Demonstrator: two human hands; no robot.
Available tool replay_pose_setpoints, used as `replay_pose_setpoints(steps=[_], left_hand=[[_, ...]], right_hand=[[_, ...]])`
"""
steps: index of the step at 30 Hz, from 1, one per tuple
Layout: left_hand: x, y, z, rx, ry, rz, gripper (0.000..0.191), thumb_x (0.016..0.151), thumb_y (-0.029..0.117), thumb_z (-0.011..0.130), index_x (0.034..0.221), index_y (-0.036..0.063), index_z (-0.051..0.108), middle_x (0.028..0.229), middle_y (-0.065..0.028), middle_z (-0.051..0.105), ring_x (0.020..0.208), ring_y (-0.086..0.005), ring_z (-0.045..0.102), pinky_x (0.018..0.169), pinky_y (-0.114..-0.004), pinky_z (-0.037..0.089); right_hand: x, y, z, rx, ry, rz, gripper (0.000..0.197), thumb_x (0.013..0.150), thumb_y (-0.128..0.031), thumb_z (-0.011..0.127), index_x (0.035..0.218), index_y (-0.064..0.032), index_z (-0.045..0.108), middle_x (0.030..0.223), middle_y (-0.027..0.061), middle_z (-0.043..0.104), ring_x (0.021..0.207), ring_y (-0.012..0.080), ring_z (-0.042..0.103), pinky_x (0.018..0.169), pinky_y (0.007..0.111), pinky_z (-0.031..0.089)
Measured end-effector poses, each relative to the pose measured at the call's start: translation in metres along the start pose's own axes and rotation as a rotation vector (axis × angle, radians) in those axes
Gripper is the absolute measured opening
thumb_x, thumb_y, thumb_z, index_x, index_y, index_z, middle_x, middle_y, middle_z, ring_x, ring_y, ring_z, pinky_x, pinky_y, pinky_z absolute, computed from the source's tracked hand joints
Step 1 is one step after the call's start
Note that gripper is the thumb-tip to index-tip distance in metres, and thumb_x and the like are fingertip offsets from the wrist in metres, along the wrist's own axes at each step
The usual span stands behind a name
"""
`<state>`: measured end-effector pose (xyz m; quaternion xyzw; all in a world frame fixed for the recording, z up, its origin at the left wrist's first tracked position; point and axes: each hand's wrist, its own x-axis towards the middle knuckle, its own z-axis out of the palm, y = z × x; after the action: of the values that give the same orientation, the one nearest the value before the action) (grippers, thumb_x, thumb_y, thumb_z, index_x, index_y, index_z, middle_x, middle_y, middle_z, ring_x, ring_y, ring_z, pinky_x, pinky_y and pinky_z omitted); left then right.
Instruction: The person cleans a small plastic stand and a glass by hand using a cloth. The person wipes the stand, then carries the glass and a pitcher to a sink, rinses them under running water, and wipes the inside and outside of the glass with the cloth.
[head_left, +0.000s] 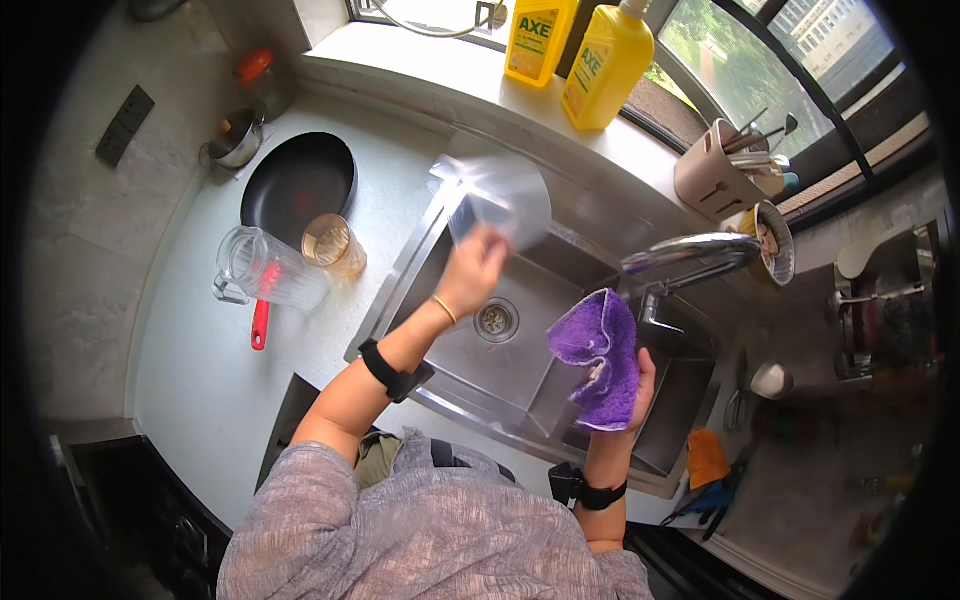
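My left hand (476, 270) grips the edge of a clear, round plastic-like piece (517, 199), blurred, over the far left corner of the stainless steel sink (442, 349). A purple cloth (615, 367) with a pale edge hangs from my right hand (643, 390) over the right part of the sink; the cloth hides most of my fingers. The drain strainer (496, 320) lies below and right of my left hand. A chrome faucet (694, 255) arches in beyond the cloth.
Left on the counter (195, 375) are a black frying pan (300, 180), a clear pitcher (277, 277), an amber cup (334, 244) and a red handle (259, 324). Yellow detergent bottles (609, 67) and a utensil holder (712, 176) stand on the sill. An orange cloth (706, 459) hangs right.
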<state>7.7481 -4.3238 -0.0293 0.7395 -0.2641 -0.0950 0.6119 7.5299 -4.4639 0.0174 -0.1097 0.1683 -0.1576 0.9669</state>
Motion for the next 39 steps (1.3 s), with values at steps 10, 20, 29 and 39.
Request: replay_pose_setpoints(steps=[10, 20, 29, 39], left_hand=[[-0.062, -0.163, 0.03, 1.139, -0.82, 0.019, 0.021, 0.077, 0.012, 0.051, 0.096, 0.0058, 0.058, 0.089, -0.0139, 0.065, 0.086, -0.0278, 0.063, 0.074, -0.039, 0.047], [0.083, 0.006, 0.013, 0.438, -0.221, 0.095, 0.045, 0.071, 0.018, 0.06, 0.112, 0.0026, 0.049, 0.11, -0.0212, 0.053, 0.105, -0.0363, 0.05, 0.087, -0.043, 0.043], [0.296, 0.207, -0.067, 0.711, 0.326, 0.323, 0.053, 0.075, 0.018, 0.047, 0.128, 0.0097, 0.044, 0.131, -0.012, 0.045, 0.121, -0.033, 0.037, 0.104, -0.039, 0.027], [0.389, 0.202, -0.076, 1.367, -0.107, 0.407, 0.048, 0.082, 0.016, 0.049, 0.129, 0.0211, 0.046, 0.123, -0.0077, 0.054, 0.114, -0.0267, 0.05, 0.097, -0.037, 0.038]], right_hand=[[-0.014, 0.0, 0.044, -0.124, 0.055, 0.013, 0.04, 0.078, -0.018, 0.048, 0.11, 0.0062, 0.054, 0.094, 0.0204, 0.064, 0.081, 0.0298, 0.065, 0.075, 0.038, 0.054], [0.063, -0.022, 0.151, -0.145, -0.396, 0.011, 0.04, 0.086, -0.017, 0.042, 0.12, 0.0037, 0.046, 0.113, 0.0201, 0.057, 0.1, 0.0275, 0.059, 0.092, 0.037, 0.045], [0.23, -0.001, 0.249, -0.248, -0.418, -0.078, 0.034, 0.088, -0.017, 0.033, 0.113, 0.0048, 0.044, 0.097, 0.0192, 0.058, 0.089, 0.0314, 0.059, 0.085, 0.045, 0.048], [0.373, 0.016, 0.275, -0.312, -0.52, -0.048, 0.032, 0.095, -0.022, 0.029, 0.111, 0.0006, 0.045, 0.097, 0.0161, 0.058, 0.086, 0.0259, 0.061, 0.077, 0.04, 0.052]])
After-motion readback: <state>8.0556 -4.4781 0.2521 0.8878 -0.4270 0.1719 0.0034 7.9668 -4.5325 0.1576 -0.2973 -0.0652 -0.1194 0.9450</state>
